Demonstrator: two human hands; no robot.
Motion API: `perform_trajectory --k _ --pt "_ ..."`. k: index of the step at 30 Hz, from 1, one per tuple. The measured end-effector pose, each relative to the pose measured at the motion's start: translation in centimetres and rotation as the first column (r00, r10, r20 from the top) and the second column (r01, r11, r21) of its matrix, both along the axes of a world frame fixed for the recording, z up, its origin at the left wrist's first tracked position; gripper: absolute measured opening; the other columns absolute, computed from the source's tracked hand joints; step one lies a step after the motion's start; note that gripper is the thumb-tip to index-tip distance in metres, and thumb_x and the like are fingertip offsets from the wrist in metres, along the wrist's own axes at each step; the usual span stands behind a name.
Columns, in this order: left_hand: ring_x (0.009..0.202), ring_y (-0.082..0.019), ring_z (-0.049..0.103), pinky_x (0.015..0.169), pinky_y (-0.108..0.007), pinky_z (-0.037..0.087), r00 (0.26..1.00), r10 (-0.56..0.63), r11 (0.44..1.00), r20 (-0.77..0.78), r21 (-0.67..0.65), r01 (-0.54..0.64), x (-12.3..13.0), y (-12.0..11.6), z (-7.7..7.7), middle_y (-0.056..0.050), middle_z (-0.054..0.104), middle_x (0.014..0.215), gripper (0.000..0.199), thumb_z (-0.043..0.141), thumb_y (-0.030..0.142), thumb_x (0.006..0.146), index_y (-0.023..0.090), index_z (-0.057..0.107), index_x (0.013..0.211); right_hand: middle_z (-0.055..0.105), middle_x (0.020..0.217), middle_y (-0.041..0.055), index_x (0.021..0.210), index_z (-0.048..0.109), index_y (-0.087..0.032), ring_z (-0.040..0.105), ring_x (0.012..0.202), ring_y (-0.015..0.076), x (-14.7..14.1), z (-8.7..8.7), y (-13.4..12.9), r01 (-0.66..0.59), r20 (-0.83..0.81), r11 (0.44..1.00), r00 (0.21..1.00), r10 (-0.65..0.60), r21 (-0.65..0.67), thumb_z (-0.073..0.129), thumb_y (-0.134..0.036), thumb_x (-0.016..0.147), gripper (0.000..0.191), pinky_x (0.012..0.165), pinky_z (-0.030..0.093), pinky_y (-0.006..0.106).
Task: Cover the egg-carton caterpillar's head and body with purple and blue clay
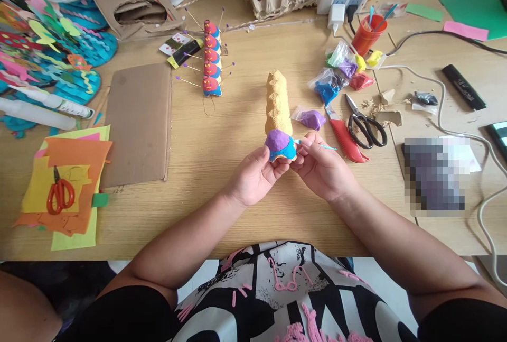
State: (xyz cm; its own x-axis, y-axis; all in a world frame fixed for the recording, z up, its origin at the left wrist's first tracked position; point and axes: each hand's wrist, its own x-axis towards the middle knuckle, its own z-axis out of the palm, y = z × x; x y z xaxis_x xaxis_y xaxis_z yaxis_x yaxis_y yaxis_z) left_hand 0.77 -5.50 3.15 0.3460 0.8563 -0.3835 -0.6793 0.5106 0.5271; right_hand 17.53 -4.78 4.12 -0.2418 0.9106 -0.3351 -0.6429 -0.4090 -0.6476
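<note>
The left hand (253,175) has its thumb and fingers closed about the near end of a long, bumpy, yellow moulded-pulp strip (278,101), above the wood-grain counter (222,130). The right hand (327,170) pinches a slim, light-blue tool (298,141) beside that end, fingertips together. Soft-looking blue clay (283,154) and a purple clay dome (278,141) cover the nearest bump and probably dent easily. Beyond, the bare strip should be light, fairly stiff, crushable: grip lightly by its lower side edges

Carton strip (278,101) in hands (249,175) (327,170), cardboard (138,122) left, clay packets (327,90) right, perhaps touching cup (366,39)
</note>
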Motion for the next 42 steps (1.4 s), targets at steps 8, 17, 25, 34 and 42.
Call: perform_trajectory --k 8,17,25,34,42 --pt "0.081 -0.012 0.075 0.08 -0.021 0.062 1.0 -0.007 1.0 -0.009 -0.012 0.007 0.03 0.02 0.01 -0.006 0.08 0.091 0.023 0.082 0.036 0.091 0.014 0.078 0.098 0.057 0.068 -0.0084 0.074 0.056 -0.023 0.051 0.061 0.0072 0.04 -0.24 0.08 -0.022 -0.133 0.995 0.991 0.009 -0.101 0.094 -0.034 0.077 0.04 0.06 0.046 0.023" --pt "0.082 -0.012 0.075 0.08 -0.022 0.062 1.0 0.0 1.0 -0.005 0.002 0.0 0.05 0.0 -0.09 -0.005 0.08 0.093 0.023 0.084 0.036 0.089 0.016 0.078 0.097 0.053 0.067 -0.0088 0.073 0.057 -0.022 0.048 0.061 0.0068 -0.02 -0.1 0.03 -0.011 -0.09 0.998 0.996 0.005 -0.064 0.098 -0.034 0.072 0.042 0.061 0.047 0.022" --pt "0.082 -0.013 0.074 0.081 -0.023 0.062 0.999 -0.001 1.0 -0.045 -0.02 0.001 0.1 -0.04 0.06 -0.005 0.079 0.094 0.023 0.082 0.038 0.091 0.017 0.078 0.098 0.053 0.066 -0.0083 0.074 0.057 -0.023 0.049 0.061 0.0077 0.01 -0.17 0.04 -0.002 -0.055 1.0 0.998 0.001 -0.024 0.096 -0.033 0.073 0.04 0.064 0.049 0.024" --pt "0.081 -0.012 0.073 0.079 -0.022 0.062 1.0 0.004 1.0 -0.03 -0.021 -0.005 0.14 0.02 0.08 -0.005 0.079 0.092 0.023 0.082 0.037 0.09 0.015 0.078 0.096 0.055 0.063 -0.008 0.073 0.057 -0.024 0.052 0.064 0.009 -0.05 -0.24 -0.05 -0.028 -0.047 1.0 0.998 0.028 0.003 0.097 -0.034 0.072 0.041 0.068 0.05 0.025" --pt "0.082 -0.013 0.073 0.081 -0.023 0.061 0.999 -0.003 1.0 -0.047 -0.025 0.001 0.09 -0.02 0.13 -0.006 0.079 0.094 0.024 0.081 0.039 0.092 0.016 0.078 0.098 0.056 0.067 -0.0083 0.073 0.055 -0.023 0.052 0.062 0.0082 -0.06 -0.13 -0.1 -0.009 -0.068 1.0 0.998 0.008 -0.018 0.096 -0.033 0.073 0.042 0.064 0.048 0.025"
